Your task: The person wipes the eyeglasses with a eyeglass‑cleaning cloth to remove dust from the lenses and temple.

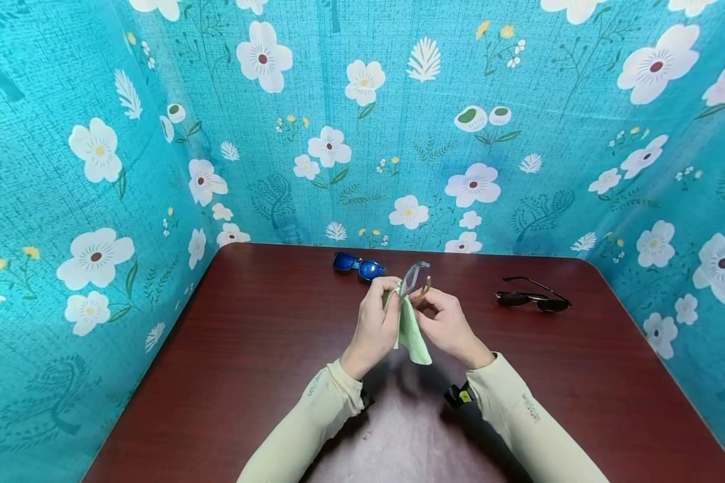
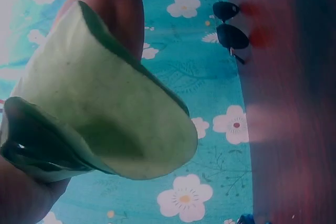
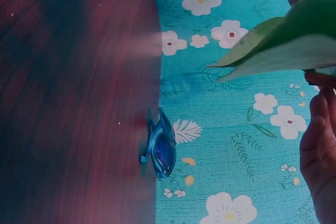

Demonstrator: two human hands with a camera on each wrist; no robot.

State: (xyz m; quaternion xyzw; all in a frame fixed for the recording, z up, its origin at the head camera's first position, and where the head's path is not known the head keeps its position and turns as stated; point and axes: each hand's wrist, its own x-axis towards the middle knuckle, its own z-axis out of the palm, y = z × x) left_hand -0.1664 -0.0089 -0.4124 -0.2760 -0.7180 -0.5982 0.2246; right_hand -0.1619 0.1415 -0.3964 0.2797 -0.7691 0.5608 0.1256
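A pair of clear-lensed glasses (image 1: 415, 276) is held up over the table between both hands. My left hand (image 1: 376, 320) pinches a light green cleaning cloth (image 1: 414, 341) against a lens, and the cloth's loose end hangs below. On the other side, my right hand (image 1: 450, 323) grips the glasses near a brownish temple. In the left wrist view the cloth (image 2: 115, 93) covers much of both hands and hides the glasses. The right wrist view shows the cloth (image 3: 283, 45) above the right fingers, with a bit of brown frame (image 3: 320, 78) beside them.
Blue-lensed sunglasses (image 1: 359, 266) lie on the dark red table (image 1: 248, 349) behind the left hand. Black sunglasses (image 1: 533, 301) with an extended temple lie at the right. A teal flowered curtain (image 1: 362, 134) encloses the table at the back and sides.
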